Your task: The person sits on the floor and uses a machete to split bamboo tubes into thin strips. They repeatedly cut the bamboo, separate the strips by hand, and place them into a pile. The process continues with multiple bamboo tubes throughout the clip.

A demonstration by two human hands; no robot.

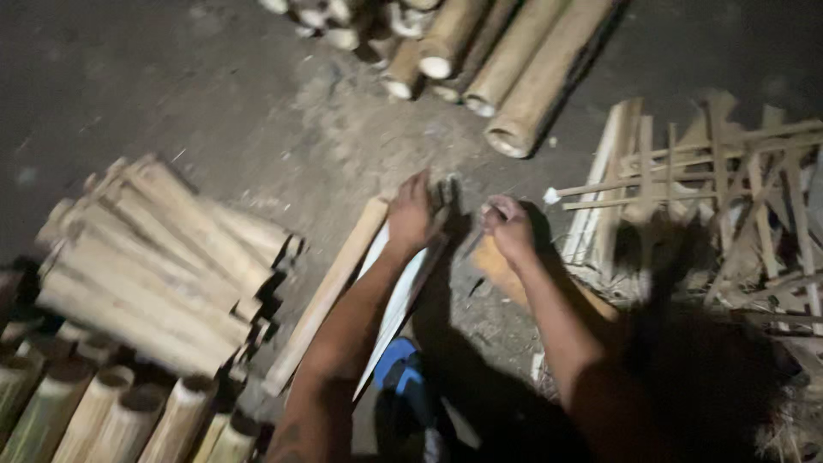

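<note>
Left hand [410, 214] clamps the pale bamboo slat [403, 296] near its 12 o'clock end; right hand [507, 227], at 3 o'clock, pinches a thin tool [474, 244]; steadier bracing likely keeps the slat from twisting.

Bare from elbow to fingertip on both sides, no sleeve, glove, watch or ring showing on the left hand [410, 214] or the right hand [509, 228]. Dark inked marking on the left forearm near the bottom edge, too blurred to read its shape. Blue footwear [401, 377] low between the forearms, partly lost in shadow.
</note>
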